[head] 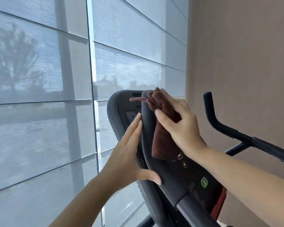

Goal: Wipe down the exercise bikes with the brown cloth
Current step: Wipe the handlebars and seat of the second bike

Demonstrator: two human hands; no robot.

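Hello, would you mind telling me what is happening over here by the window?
A person is wiping an exercise bike's console with the brown cloth. The right hand holds the bunched cloth against the console's face, near the top. The left hand steadies the console's left edge, with its fingers flat along it and its thumb hooked over the front.

The single head view looks forward from close behind the bike (147, 145), tilted, facing the blinds (39, 79) with the wall (236, 63) at right.
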